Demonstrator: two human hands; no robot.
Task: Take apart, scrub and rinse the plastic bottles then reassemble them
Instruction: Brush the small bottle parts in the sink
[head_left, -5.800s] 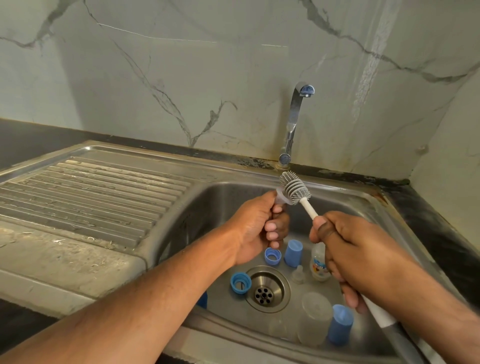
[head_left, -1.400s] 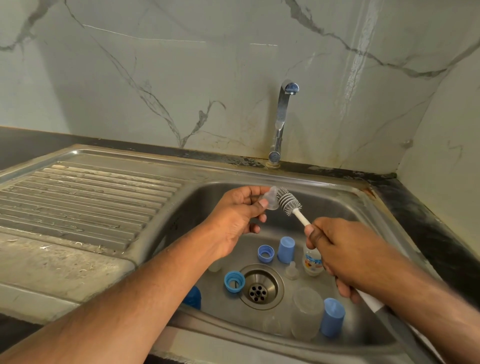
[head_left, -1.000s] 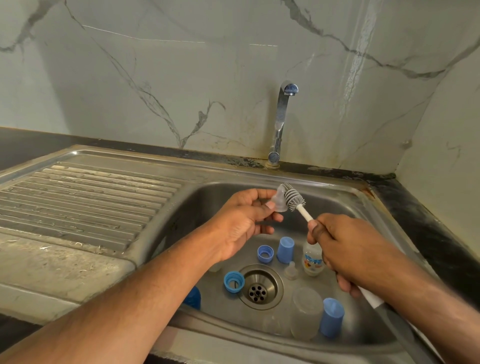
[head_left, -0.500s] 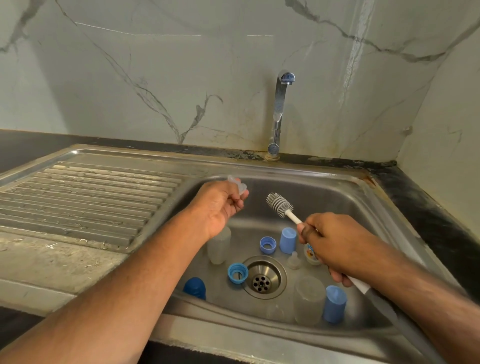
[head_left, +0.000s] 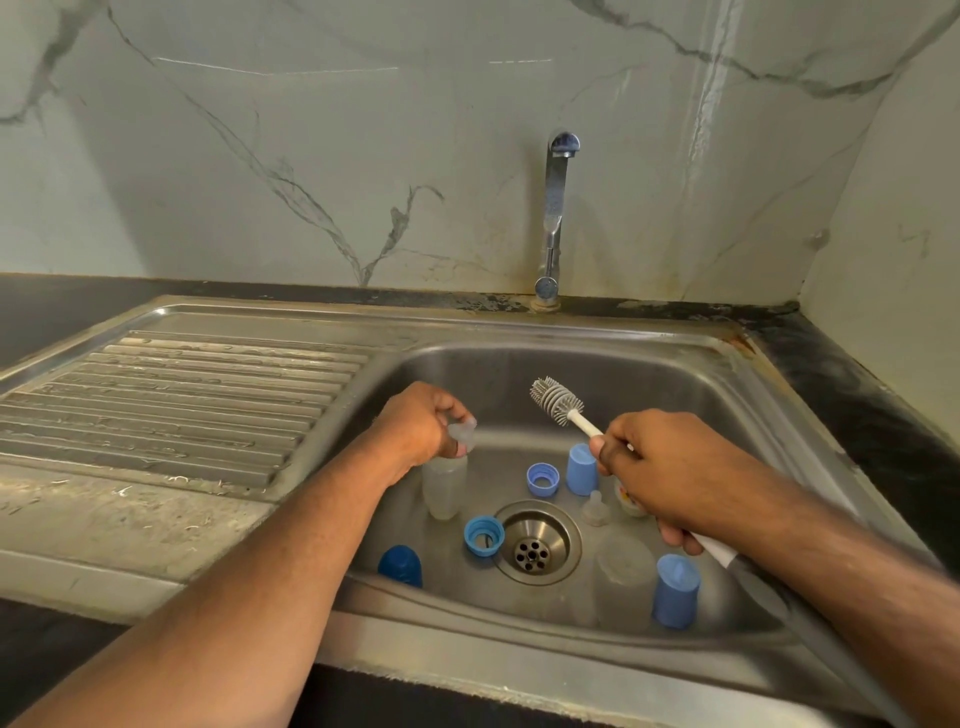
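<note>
My left hand (head_left: 418, 423) pinches a small clear silicone teat (head_left: 461, 434) just above an upright cloudy plastic bottle (head_left: 444, 488) in the steel sink (head_left: 675, 358). My right hand (head_left: 670, 467) grips the white handle of a grey bottle brush (head_left: 557, 400), whose head points up and left, apart from the teat. On the sink floor lie two blue screw rings (head_left: 543, 479) (head_left: 484, 535), light blue caps (head_left: 582, 467) (head_left: 675, 592), a dark blue cap (head_left: 400, 566), another clear teat (head_left: 596, 508) and a clear bottle (head_left: 623, 577). A labelled bottle is mostly hidden under my right hand.
The drain (head_left: 535, 543) sits at the middle of the sink floor. A chrome tap (head_left: 555, 208) rises at the back against the marble wall. A ribbed draining board (head_left: 171, 395) spreads to the left. Dark countertop (head_left: 857, 405) borders the sink on the right.
My left hand carried the teat away from the brush, leftward and down to just above the cloudy bottle. The brush in my right hand dropped lower over the sink.
</note>
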